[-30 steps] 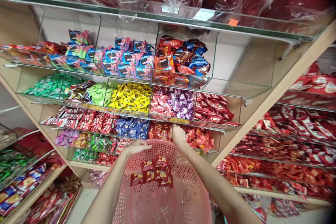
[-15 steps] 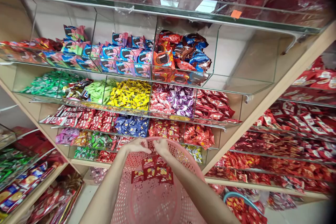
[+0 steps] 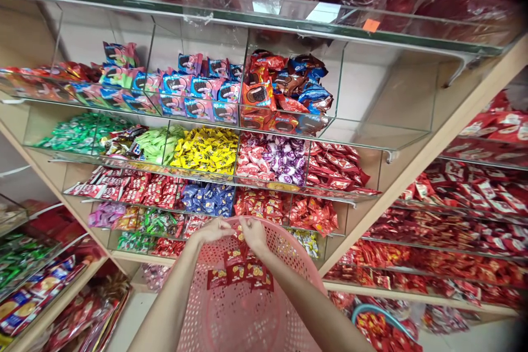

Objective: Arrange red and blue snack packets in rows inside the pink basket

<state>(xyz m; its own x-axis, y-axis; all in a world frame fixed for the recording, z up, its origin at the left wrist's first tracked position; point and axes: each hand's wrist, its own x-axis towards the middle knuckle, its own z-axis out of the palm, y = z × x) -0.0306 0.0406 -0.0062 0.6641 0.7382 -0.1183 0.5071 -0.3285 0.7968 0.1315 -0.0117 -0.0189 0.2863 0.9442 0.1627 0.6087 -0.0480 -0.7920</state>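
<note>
One red packet sits at the fingertips of the right grip, just inside the far rim of the basket. I read those fingers as pinched on it with hardly any gap. The left grip looks curled onto the rim beside it; whether its thumb also touches the packet I can't tell.

I judge the packet light, its wrapper thin, slick and crinkly, the filling perhaps crushable. A gentle pinch at a crimped end should hold better than a squeeze on the middle. The basket looks like stiff plastic, best taken by its rim.

Below the grips I count six loose packets in the basket, one partly overlapped by others; with the pinched one, seven. One basket, two hands.

Just beyond the rim lie one red pile and, right of it, one orange-red pile; left is one blue pile. Their pieces are too many for me to count. Farther off, low at right, I see one blue-rimmed tub.
</note>
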